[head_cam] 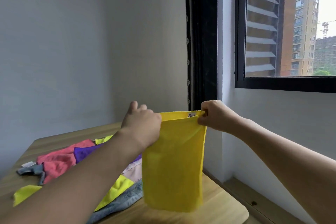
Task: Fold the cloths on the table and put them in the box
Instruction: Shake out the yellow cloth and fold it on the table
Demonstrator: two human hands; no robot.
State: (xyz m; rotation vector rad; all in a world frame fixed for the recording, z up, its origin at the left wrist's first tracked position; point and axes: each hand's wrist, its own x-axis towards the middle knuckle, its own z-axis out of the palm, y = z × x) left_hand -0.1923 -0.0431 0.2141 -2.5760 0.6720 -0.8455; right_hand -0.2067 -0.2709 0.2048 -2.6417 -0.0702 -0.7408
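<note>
Folding is under way: both hands, left (141, 123) and right (213, 115), pinch the top corners of a yellow cloth (174, 165), hanging doubled above the bench (223, 203). More cloths (60, 162) lie heaped to the left. Next, probably, another fold on the bench; no box is in view.

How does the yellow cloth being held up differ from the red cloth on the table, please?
The yellow cloth hangs in the air, gripped at its top corners by the left hand and right hand; the red cloth lies on the table. The yellow cloth hangs smooth and doubled; the red cloth is crumpled among other cloths.
</note>
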